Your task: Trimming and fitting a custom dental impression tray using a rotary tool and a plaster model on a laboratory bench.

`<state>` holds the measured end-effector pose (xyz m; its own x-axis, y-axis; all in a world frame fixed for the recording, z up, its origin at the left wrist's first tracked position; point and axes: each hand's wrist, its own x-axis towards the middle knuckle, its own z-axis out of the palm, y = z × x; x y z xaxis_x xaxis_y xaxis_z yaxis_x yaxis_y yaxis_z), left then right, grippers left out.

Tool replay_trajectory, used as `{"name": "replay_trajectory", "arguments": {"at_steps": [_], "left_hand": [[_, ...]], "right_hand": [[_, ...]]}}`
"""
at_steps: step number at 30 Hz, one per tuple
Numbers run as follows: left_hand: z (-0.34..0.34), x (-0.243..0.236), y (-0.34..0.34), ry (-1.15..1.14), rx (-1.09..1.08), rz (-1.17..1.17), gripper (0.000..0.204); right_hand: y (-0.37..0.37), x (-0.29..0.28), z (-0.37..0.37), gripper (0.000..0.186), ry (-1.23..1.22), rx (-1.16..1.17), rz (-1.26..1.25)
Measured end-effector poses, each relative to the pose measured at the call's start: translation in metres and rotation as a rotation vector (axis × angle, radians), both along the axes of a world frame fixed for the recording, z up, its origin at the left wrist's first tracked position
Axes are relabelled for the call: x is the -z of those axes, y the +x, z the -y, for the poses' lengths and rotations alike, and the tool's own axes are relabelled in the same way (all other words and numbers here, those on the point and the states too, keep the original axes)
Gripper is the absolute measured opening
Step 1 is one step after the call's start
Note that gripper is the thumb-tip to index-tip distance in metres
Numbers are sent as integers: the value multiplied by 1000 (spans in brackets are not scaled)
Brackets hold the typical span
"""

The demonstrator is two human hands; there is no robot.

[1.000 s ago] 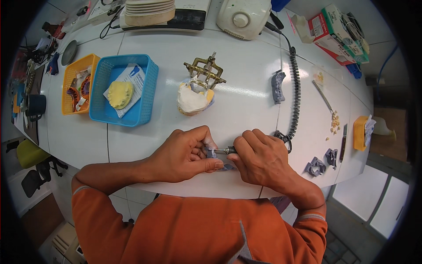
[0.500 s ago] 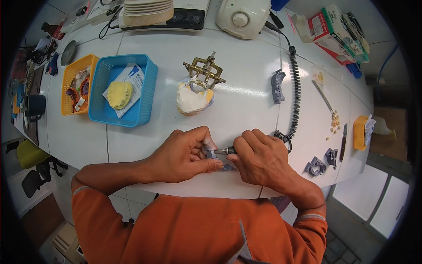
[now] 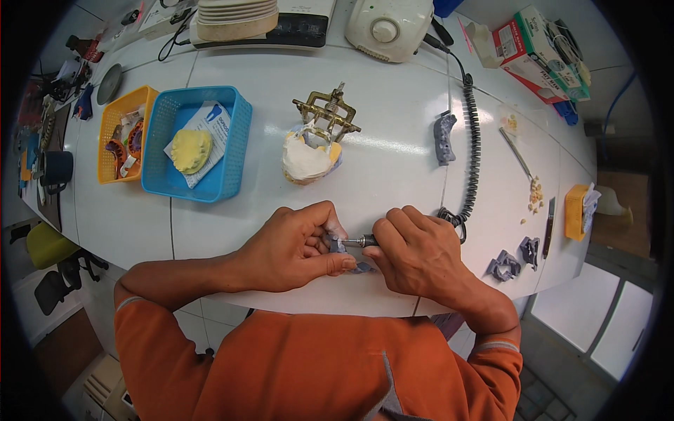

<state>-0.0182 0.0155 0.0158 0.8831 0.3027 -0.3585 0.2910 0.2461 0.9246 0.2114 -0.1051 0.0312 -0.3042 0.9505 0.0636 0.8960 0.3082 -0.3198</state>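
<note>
Near the front edge of the white table, my left hand (image 3: pixel 291 247) pinches a small grey-blue dental piece (image 3: pixel 336 244), mostly hidden by the fingers. My right hand (image 3: pixel 415 251) wraps round a rotary handpiece (image 3: pixel 367 240), its thin metal tip pointing left and meeting the dental piece. The handpiece's black coiled cord (image 3: pixel 469 133) runs back to a cream control box (image 3: pixel 388 29). Just under the left fingertips lies another grey-blue piece (image 3: pixel 362 268), partly covered. Beyond my hands stands a brass articulator (image 3: pixel 328 112) with a white and yellow plaster cast (image 3: pixel 305 160) attached.
At left, a blue basket (image 3: pixel 242 151) holds a yellow cast on a packet, beside an orange basket (image 3: pixel 107 172). To the right lie a curved grey piece (image 3: pixel 444 139), more grey pieces (image 3: pixel 504 266), a knife (image 3: pixel 548 228), tooth-coloured bits (image 3: pixel 536 193) and a small orange basket (image 3: pixel 576 210).
</note>
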Motion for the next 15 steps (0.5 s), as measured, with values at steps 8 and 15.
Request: {"name": "replay_trajectory", "arguments": {"at_steps": [8,15], "left_hand": [[0,2,-1,27,26,-20,31],[1,3,-1,34,-2,13,31]], "right_hand": [[1,0,0,32,-21,2,8],[1,0,0,32,-17,-6,6]]}}
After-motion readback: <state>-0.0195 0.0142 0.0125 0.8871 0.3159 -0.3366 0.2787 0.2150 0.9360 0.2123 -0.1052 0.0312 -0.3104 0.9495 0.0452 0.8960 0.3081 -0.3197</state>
